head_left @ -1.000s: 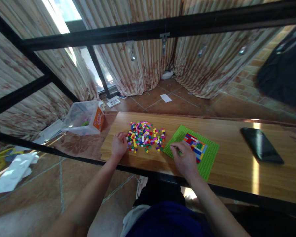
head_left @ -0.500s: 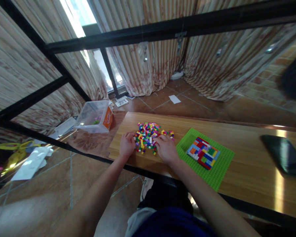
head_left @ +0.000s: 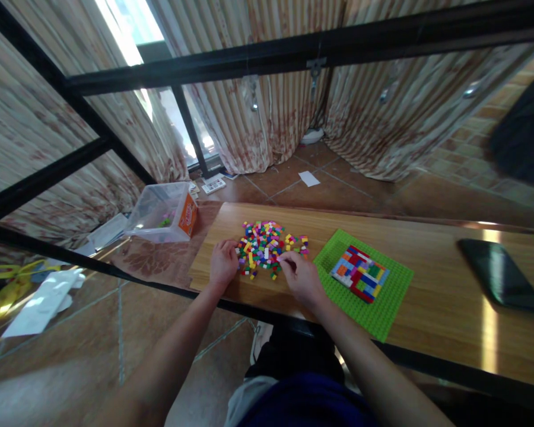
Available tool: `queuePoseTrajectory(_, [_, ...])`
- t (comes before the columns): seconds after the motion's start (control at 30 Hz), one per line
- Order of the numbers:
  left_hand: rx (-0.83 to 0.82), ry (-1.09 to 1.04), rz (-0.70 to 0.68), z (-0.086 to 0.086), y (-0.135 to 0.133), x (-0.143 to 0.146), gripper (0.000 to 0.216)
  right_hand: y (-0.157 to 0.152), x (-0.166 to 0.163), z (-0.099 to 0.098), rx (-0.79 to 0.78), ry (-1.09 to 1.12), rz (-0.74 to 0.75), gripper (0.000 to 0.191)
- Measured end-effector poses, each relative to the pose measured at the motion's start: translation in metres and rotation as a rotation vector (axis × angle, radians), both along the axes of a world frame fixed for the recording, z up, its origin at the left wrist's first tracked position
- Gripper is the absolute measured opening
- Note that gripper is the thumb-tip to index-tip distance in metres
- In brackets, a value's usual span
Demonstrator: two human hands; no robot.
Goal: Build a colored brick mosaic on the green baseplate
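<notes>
A loose heap of small coloured building bricks [head_left: 264, 246] lies on the wooden bench top. My left hand [head_left: 223, 264] rests at the heap's left edge with its fingers curled in; whether a brick is inside them is hidden. On the heap's right side, my right hand [head_left: 300, 277] has its thumb and forefinger pinched together over the bricks. Anything between those fingertips is too small to make out. Right of that hand lies a green baseplate [head_left: 385, 317], bearing a flat, multicoloured block of fitted bricks [head_left: 360, 274].
A dark phone [head_left: 501, 276] lies at the bench's right end. A clear plastic box [head_left: 160, 228] with an orange label stands beyond the left end, a few pieces inside. Black metal bars [head_left: 267, 68] cross beyond the bench, before striped curtains [head_left: 231, 130].
My right hand's fingers have drawn together into a pinch, and the hand is more arched. The left hand stays by the heap. The whole view has shifted slightly.
</notes>
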State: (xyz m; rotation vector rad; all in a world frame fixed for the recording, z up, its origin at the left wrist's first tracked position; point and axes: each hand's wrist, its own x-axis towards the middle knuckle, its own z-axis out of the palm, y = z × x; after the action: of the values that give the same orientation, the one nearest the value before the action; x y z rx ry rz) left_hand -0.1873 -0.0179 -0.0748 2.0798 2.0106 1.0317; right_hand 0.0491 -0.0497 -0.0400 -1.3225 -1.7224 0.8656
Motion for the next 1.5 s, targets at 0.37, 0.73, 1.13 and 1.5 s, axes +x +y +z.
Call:
queuePoseTrajectory(0.37, [0.010, 0.012, -0.009, 0.001, 0.001, -0.001, 0.026, -0.020, 0.007, 0.015, -0.626, 1.012, -0.131, 0.034])
queuePoseTrajectory(0.73, [-0.001, 0.001, -0.002, 0.000, 0.000, -0.001, 0.025, -0.014, 0.017, 0.010, -0.538, 0.772, -0.091, 0.041])
queuePoseTrajectory(1.13, [-0.001, 0.008, 0.000, 0.003, -0.001, 0.001, 0.025, -0.011, 0.012, 0.009, -0.414, 0.638, -0.149, 0.029])
queuePoseTrajectory(1.5, [0.003, 0.017, -0.009, 0.000, -0.001, 0.001, 0.024, 0.016, 0.011, 0.001, -0.124, -0.117, -0.158, 0.023])
